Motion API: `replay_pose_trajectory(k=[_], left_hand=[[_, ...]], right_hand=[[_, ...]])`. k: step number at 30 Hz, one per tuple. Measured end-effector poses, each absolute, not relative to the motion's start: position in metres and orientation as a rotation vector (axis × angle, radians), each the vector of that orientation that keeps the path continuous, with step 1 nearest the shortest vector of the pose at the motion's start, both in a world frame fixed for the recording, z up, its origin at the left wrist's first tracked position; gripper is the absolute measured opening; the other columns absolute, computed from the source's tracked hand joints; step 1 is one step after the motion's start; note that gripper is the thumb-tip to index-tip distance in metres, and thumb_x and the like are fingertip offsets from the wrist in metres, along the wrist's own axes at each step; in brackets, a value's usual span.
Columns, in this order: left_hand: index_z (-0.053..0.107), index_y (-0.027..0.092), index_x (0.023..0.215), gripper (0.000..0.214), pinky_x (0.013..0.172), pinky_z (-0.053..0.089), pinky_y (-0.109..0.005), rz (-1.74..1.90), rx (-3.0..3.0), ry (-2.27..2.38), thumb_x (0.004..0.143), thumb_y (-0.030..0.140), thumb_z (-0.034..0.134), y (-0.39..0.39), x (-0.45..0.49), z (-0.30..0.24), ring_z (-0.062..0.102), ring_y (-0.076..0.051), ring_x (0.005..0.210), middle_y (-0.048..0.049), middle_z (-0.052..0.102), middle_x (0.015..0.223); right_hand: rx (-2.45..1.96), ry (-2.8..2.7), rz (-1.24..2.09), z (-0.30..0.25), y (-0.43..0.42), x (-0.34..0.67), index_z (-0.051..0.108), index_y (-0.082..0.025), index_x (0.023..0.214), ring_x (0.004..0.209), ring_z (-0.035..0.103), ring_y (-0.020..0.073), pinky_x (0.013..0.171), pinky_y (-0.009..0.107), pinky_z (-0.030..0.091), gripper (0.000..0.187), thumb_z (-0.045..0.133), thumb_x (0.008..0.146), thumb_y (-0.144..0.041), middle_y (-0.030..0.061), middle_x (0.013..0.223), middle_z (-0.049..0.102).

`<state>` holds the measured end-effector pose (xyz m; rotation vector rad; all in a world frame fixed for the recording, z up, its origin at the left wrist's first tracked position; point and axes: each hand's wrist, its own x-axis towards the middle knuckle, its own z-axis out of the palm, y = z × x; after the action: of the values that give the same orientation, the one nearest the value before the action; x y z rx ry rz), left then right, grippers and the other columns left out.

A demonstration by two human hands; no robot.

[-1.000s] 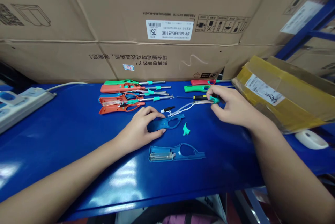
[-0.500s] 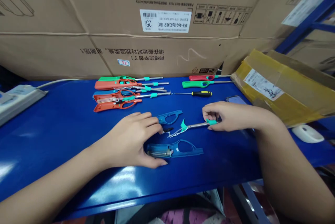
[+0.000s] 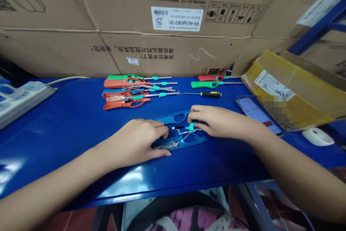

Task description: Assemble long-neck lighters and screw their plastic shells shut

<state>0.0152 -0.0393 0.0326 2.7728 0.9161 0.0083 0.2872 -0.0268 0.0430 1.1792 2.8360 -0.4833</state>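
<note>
My left hand [image 3: 143,139] is closed on the left end of a blue lighter shell half [image 3: 193,140], thumb on the near side. Inside that shell lies a clear fuel tank [image 3: 166,146]. The other blue shell half [image 3: 170,118] lies just beyond it, partly behind my left fingers. Above the near shell's handle loop, my right hand [image 3: 208,119] pinches a turquoise trigger [image 3: 191,127]; the metal tube is hidden by that hand. White wires run from there to a small black igniter [image 3: 177,127] between the two shells.
Several stick lighters [image 3: 124,83] lie at the back left, an orange one opened. Red and green lighters [image 3: 207,84] and a screwdriver [image 3: 211,94] lie at the back right. A phone [image 3: 256,114], yellow-taped box [image 3: 294,87], white mouse [image 3: 317,136] and power strip [image 3: 24,97] flank the sides.
My right hand has moved left with the trigger and tube, bringing them over the near blue shell. More of the phone shows. My left hand keeps its hold on the shell.
</note>
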Motion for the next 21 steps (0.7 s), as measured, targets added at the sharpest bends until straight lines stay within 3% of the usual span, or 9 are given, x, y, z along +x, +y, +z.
replay_pose_trajectory(k=[3, 6, 9, 13, 16, 21], left_hand=[[0.064, 0.023, 0.106, 0.037, 0.070, 0.047, -0.034, 0.091, 2.795, 0.926, 0.087, 0.053, 0.072, -0.040, 0.014, 0.034, 0.068, -0.025, 0.089, -0.0031, 0.070, 0.102], [0.066, 0.024, 0.104, 0.023, 0.073, 0.048, -0.032, 0.128, 2.728, 0.888, 0.092, 0.044, 0.068, -0.041, 0.014, 0.036, 0.067, -0.023, 0.092, -0.0021, 0.069, 0.104], [0.069, 0.025, 0.096, 0.011, 0.072, 0.048, -0.029, 0.124, 2.582, 0.857, 0.096, 0.035, 0.064, -0.040, 0.016, 0.037, 0.066, -0.018, 0.086, 0.0002, 0.070, 0.096], [0.071, 0.023, 0.095, 0.015, 0.066, 0.047, -0.025, 0.235, 2.414, 0.865, 0.095, 0.037, 0.065, -0.030, 0.012, 0.036, 0.063, -0.013, 0.074, 0.0011, 0.071, 0.090], [0.071, 0.022, 0.097, 0.018, 0.066, 0.048, -0.025, 0.297, 2.382, 0.897, 0.095, 0.039, 0.065, -0.022, 0.007, 0.033, 0.061, -0.013, 0.072, 0.0006, 0.070, 0.089], [0.068, 0.022, 0.109, 0.024, 0.085, 0.052, -0.032, 0.423, 2.592, 0.983, 0.098, 0.041, 0.060, -0.020, 0.004, 0.027, 0.065, -0.020, 0.099, -0.0049, 0.068, 0.107]], right_hand=[[1.271, 2.771, -0.253, 0.046, -0.025, 0.285, 0.063, -0.019, 0.093, 0.084, 0.062, 0.0209, 0.069, 0.031, 0.040, 0.018, 0.047, 0.095, -0.011, 0.0066, 0.094, 0.064], [1.449, 2.682, -0.130, 0.052, -0.028, 0.284, 0.061, -0.018, 0.092, 0.085, 0.063, 0.0230, 0.064, 0.032, 0.036, 0.015, 0.048, 0.094, -0.010, 0.0084, 0.096, 0.068], [1.569, 2.691, -0.159, 0.059, -0.036, 0.279, 0.062, -0.019, 0.095, 0.090, 0.065, 0.0248, 0.065, 0.032, 0.037, 0.013, 0.050, 0.095, -0.013, 0.0086, 0.100, 0.070], [1.707, 2.849, -0.291, 0.050, -0.041, 0.270, 0.064, -0.020, 0.105, 0.097, 0.066, 0.0237, 0.072, 0.032, 0.041, 0.015, 0.052, 0.096, -0.018, 0.0074, 0.107, 0.072], [1.711, 2.941, -0.320, 0.033, -0.038, 0.269, 0.063, -0.019, 0.106, 0.088, 0.065, 0.0200, 0.072, 0.031, 0.042, 0.015, 0.054, 0.095, -0.019, 0.0057, 0.102, 0.071], [1.707, 2.883, -0.361, 0.017, -0.030, 0.277, 0.063, -0.021, 0.102, 0.079, 0.063, 0.0184, 0.065, 0.030, 0.039, 0.012, 0.056, 0.091, -0.021, 0.0028, 0.091, 0.070]])
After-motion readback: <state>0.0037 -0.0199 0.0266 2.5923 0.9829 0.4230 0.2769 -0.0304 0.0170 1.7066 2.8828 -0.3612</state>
